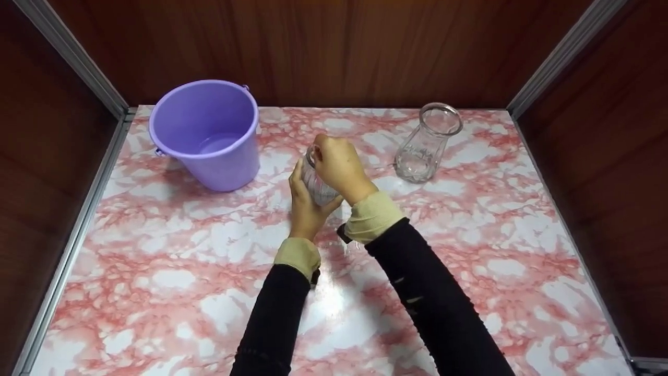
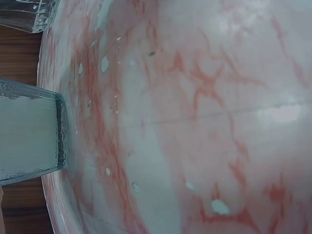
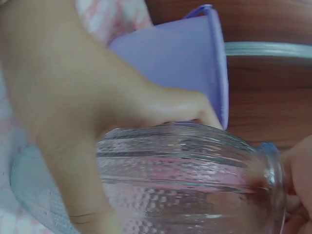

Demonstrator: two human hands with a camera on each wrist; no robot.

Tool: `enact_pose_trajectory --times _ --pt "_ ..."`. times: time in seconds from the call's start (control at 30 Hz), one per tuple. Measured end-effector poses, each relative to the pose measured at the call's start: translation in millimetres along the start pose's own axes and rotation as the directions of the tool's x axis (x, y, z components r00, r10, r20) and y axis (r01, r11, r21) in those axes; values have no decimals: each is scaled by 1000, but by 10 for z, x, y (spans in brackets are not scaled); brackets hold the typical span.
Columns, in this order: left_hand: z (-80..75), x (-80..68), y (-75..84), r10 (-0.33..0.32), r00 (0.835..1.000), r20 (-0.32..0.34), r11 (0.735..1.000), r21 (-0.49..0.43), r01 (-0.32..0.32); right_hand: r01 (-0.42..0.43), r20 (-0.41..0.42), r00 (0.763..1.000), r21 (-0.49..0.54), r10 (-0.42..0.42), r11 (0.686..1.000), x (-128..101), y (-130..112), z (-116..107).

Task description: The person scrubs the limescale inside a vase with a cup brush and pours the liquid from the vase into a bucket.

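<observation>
item: ribbed glass jar (image 1: 317,183), clear, held just above the pink-marbled tabletop (image 1: 469,250) near its middle, a little toward the far edge; long axis close to upright, mouth tipped slightly away and to the left. left hand (image 1: 305,206): wrapped round the lower body from the near side, fingers curled on the glass, thumb on the left flank. right hand (image 1: 339,167): over the top from the right, fingers curled about the neck and rim; in the right wrist view the ribbed jar wall fills the lower frame with the thumb (image 3: 161,105) laid across it. both hands in contact, right hand uppermost and nearer the mouth, left hand nearer the base; jar lies directly between the two palms. item: purple plastic bucket (image 1: 209,133), upright, to the left and a little beyond the jar, close but apart from it; a shallow pool of clear liquid seemingly at its bottom. item: second glass vase (image 1: 425,146), empty, upright, flared mouth, well to the right near the back edge. surround: dark wood-grain panels (image 1: 323,47) on three sides. left wrist view: mostly tabletop, hand not shown.
</observation>
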State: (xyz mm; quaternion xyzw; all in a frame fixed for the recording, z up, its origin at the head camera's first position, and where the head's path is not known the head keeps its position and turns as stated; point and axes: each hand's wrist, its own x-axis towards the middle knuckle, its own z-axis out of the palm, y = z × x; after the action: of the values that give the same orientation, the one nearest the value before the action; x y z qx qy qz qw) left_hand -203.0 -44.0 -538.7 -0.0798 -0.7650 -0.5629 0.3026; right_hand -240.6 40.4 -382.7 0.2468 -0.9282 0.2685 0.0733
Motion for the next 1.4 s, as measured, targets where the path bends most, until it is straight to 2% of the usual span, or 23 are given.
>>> enact_pose_trajectory --times 0.2,0.4,0.67,0.97,1.2,1.4 --pt "-14 -1 2 -9 1000 25 1000 -3 9 -14 -28 1000 -12 14 1000 -17 -44 40" --pt "9 -8 -11 12 1000 -3 1000 -8 -12 -28 -48 998 -17 27 999 -32 -57 44" --pt "9 13 -1 3 1000 7 1000 -9 -3 -41 -57 998 -31 39 999 -36 -81 53" --pt "-9 -18 18 -10 1000 7 1000 5 10 -19 -101 995 -69 12 997 -78 -96 94" --pt "12 -22 -15 -11 1000 -10 1000 -15 10 -21 -61 998 -40 19 999 -59 -98 62" --pt "28 -16 -24 0 1000 -19 1000 -21 0 10 -84 996 -43 -14 999 -49 -55 68"
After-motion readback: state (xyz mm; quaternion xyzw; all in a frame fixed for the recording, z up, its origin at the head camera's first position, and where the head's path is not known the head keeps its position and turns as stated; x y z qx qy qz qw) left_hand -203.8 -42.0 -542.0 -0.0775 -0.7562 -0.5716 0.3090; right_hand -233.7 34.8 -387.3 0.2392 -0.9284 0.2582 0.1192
